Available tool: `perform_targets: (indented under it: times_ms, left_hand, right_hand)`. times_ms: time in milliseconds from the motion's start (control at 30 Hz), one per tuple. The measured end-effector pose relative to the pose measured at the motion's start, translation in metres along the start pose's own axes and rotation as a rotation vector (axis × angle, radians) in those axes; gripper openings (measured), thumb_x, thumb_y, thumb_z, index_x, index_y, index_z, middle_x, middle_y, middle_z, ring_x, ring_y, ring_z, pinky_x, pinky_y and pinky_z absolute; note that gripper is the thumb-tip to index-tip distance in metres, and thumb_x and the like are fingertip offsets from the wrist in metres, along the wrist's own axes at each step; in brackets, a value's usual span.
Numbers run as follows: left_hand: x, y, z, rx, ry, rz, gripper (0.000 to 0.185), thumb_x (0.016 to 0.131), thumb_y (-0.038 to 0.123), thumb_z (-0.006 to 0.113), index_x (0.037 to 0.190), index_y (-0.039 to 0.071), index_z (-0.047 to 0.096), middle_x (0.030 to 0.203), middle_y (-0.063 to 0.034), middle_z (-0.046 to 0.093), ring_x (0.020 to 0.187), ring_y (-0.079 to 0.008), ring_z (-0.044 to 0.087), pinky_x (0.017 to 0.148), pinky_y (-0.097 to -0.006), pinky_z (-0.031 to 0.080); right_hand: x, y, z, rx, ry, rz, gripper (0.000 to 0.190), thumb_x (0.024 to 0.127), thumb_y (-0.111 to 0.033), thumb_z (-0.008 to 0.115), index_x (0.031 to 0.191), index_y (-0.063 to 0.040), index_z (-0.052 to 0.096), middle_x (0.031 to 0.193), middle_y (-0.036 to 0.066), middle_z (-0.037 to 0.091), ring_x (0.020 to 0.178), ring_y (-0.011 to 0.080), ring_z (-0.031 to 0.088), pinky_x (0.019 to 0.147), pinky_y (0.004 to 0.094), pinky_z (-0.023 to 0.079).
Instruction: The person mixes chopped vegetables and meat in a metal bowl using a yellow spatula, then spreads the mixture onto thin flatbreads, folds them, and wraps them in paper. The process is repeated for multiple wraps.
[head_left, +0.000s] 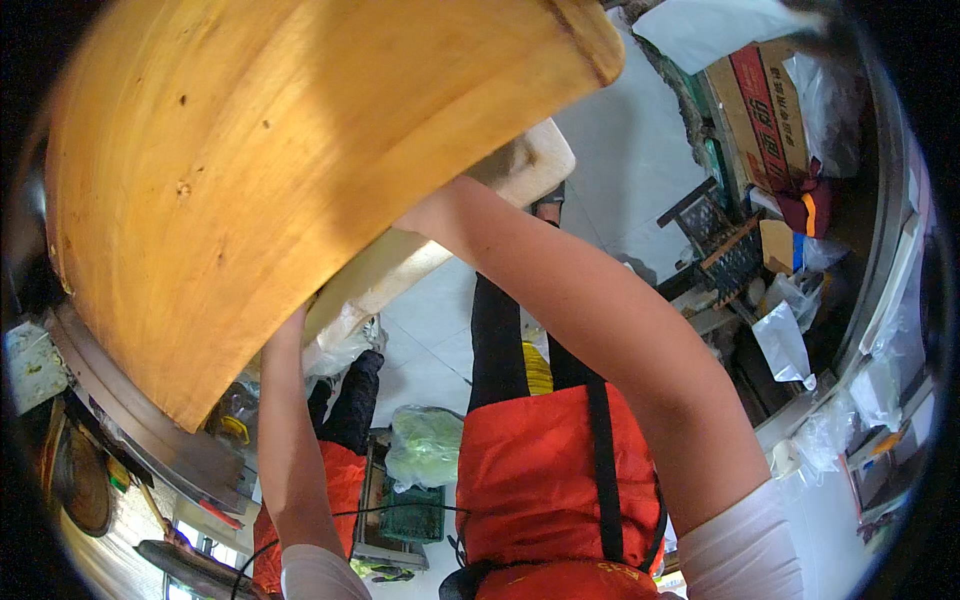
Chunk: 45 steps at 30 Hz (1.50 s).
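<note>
A large wooden board (247, 150), tilted and lit from one side, fills the upper left of the view. My right hand (426, 214) reaches to the lower edge of the board, its fingers hidden behind it. Further left along the same edge, my left hand (295, 319) also passes behind the board, with only the wrist part showing. Whether either hand grips the board cannot be told. Beneath the board lies a pale, thick-rimmed slab or box (547, 161), partly hidden, with clear plastic (337, 341) at its lower left end.
Another person in a red apron (345, 480) stands at lower left. A bag of green vegetables (426, 444) rests near a green crate (412, 517). On the right are a printed cardboard box (757, 112), a dark stool (712, 240) and plastic bags. A metal counter rim (112, 390) runs below the board.
</note>
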<state>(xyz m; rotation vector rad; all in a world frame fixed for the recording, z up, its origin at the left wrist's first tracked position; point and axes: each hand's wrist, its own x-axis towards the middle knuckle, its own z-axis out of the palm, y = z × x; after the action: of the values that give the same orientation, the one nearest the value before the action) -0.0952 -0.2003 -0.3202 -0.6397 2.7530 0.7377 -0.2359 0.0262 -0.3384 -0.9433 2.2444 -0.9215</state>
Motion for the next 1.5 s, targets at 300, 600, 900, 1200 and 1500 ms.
perform_targets:
  times_ms: [300, 600, 900, 1200, 1500]
  left_hand:
    - [-0.013, -0.001, -0.035, -0.408, 0.121, -0.11, 0.042, 0.092, 0.025, 0.068, 0.123, -0.003, 0.06, 0.123, -0.0177, 0.061, 0.115, -0.0298, 0.057, 0.099, -0.0411, 0.045]
    - [-0.119, 0.054, -0.042, 0.022, 0.346, 0.451, 0.025, 0.086, 0.013, 0.066, 0.108, 0.002, 0.068, 0.097, -0.0158, 0.07, 0.088, -0.0365, 0.069, 0.08, -0.0429, 0.055]
    - [-0.159, 0.149, -0.184, 0.129, 0.598, 0.582, 0.025, 0.08, 0.012, 0.068, 0.104, 0.005, 0.069, 0.076, -0.0096, 0.063, 0.061, -0.0261, 0.058, 0.056, -0.0341, 0.047]
    - [-0.196, 0.26, -0.432, 0.027, 0.683, 0.307, 0.018, 0.073, 0.003, 0.07, 0.091, 0.001, 0.069, 0.084, -0.0124, 0.07, 0.079, -0.0283, 0.068, 0.072, -0.0329, 0.053]
    - [-0.24, 0.332, -0.585, -0.046, 0.195, 0.202, 0.016, 0.082, 0.01, 0.07, 0.092, -0.002, 0.067, 0.078, -0.0109, 0.067, 0.071, -0.0137, 0.061, 0.066, -0.0301, 0.049]
  right_hand:
    - [0.006, -0.046, -0.036, 0.14, -0.072, -0.117, 0.033, 0.088, -0.01, 0.053, 0.121, -0.004, 0.054, 0.12, 0.021, 0.057, 0.112, 0.0345, 0.056, 0.092, 0.0457, 0.047]
    - [-0.119, -0.108, -0.024, 0.213, 0.032, -0.408, 0.02, 0.077, -0.006, 0.06, 0.096, -0.006, 0.055, 0.077, 0.012, 0.06, 0.071, 0.0319, 0.065, 0.061, 0.0395, 0.053]
    - [-0.139, -0.19, -0.118, 0.325, 0.455, -0.303, 0.029, 0.069, 0.0, 0.062, 0.098, -0.005, 0.059, 0.086, 0.011, 0.063, 0.075, 0.0333, 0.065, 0.064, 0.0402, 0.055]
    - [-0.11, -0.345, -0.292, 0.297, 0.23, -0.574, 0.02, 0.081, -0.008, 0.062, 0.1, -0.004, 0.06, 0.081, 0.017, 0.066, 0.069, 0.0345, 0.066, 0.063, 0.0406, 0.052]
    - [-0.107, -0.436, -0.415, 0.363, 0.032, -0.6, 0.022, 0.092, -0.022, 0.068, 0.1, -0.001, 0.065, 0.083, 0.009, 0.068, 0.076, 0.0142, 0.061, 0.072, 0.0301, 0.049]
